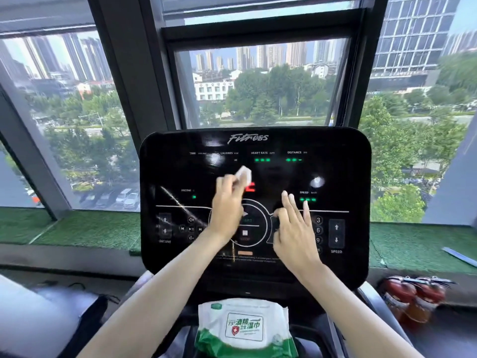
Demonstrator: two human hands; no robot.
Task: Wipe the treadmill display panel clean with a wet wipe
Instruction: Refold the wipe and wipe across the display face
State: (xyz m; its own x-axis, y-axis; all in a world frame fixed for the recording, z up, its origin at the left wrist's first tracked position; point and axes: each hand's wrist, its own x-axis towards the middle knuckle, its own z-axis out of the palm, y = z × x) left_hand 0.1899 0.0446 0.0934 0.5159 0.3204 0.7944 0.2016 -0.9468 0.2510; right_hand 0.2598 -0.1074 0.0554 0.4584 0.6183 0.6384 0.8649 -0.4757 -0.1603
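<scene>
Left hand (227,208) pinches wet wipe (244,174) on display panel (356,177); right hand (294,228) fingers spread flat (keypad zone) — risk: pressing START or speed keys accidentally.

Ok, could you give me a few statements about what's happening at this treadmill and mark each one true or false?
1. The left hand holds the wet wipe. True.
2. The right hand holds a second wipe. False: its fingers are spread and hold nothing.
3. The wet wipes pack lies below the display panel. True.
4. The display panel is switched off. False: green readouts glow on it.
</scene>
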